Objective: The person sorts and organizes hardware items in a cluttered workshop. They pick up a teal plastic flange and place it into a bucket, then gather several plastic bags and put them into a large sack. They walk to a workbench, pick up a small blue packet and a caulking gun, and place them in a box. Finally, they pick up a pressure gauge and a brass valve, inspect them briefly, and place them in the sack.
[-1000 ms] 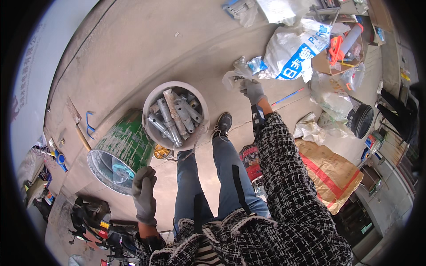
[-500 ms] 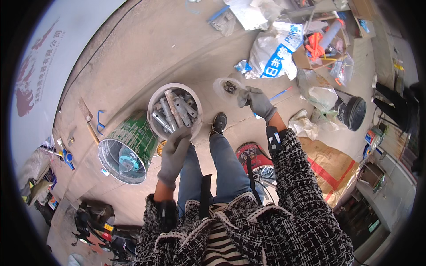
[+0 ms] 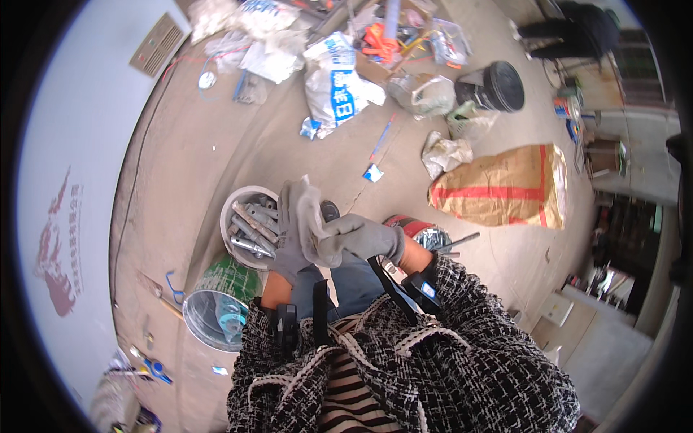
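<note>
Both my hands wear grey gloves and meet in front of my knees. Between them is a crumpled, translucent plastic bag [image 3: 312, 216], partly covered by the fingers; its contents are hidden. My left hand [image 3: 290, 234] is closed along its left side, fingers upward. From the right, my right hand [image 3: 364, 239] pinches its lower part. Just left of my left hand stands a pale round bucket [image 3: 227, 211] holding several grey metal tubes or fittings [image 3: 254, 225]. My knees and a dark shoe [image 3: 330, 211] show beneath the hands.
A paint-stained green bucket [image 3: 229, 278] lies tipped at the left. To the right are a red tub [image 3: 410, 225] and a brown paper sack [image 3: 498, 189]. Farther off lie a white-blue sack [image 3: 336, 86] and a black bucket [image 3: 498, 88]. A person in dark trousers [image 3: 556, 40] stands far right.
My right hand has brought the plastic bag leftward to my left hand, and the two now meet. My left hand has moved away from the bucket's front edge. The view has turned to the right.
</note>
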A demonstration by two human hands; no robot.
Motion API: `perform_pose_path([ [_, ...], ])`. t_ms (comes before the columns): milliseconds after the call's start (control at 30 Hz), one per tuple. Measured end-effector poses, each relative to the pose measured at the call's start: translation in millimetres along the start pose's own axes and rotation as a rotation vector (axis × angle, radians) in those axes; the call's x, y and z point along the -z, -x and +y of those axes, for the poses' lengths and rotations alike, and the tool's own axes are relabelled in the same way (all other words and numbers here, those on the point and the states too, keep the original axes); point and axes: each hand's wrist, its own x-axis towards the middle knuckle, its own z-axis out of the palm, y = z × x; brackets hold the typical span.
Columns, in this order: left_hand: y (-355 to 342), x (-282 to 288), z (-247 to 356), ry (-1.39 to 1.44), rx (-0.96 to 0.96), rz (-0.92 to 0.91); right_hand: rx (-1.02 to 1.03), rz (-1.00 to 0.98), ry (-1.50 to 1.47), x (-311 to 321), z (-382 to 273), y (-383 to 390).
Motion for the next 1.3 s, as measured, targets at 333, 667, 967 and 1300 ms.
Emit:
perform_pose_path([
  [333, 9, -13, 69, 0.111, 0.123, -0.455, -0.039, 0.339, 0.044, -42, -50, 97],
  [667, -58, -144, 109, 0.349, 0.039, -0.418, -0.004, 0.479, 0.183, 79, -43, 173],
  [967, -119, -249, 208, 0.186, -0.151, -0.604, 0.198, 0.534, 0.708, 206, 8, 231],
  [1300, -256, -304, 263, -0.070, -0.578, -0.754, 0.313, 0.947, 0.243, 294, 62, 211],
])
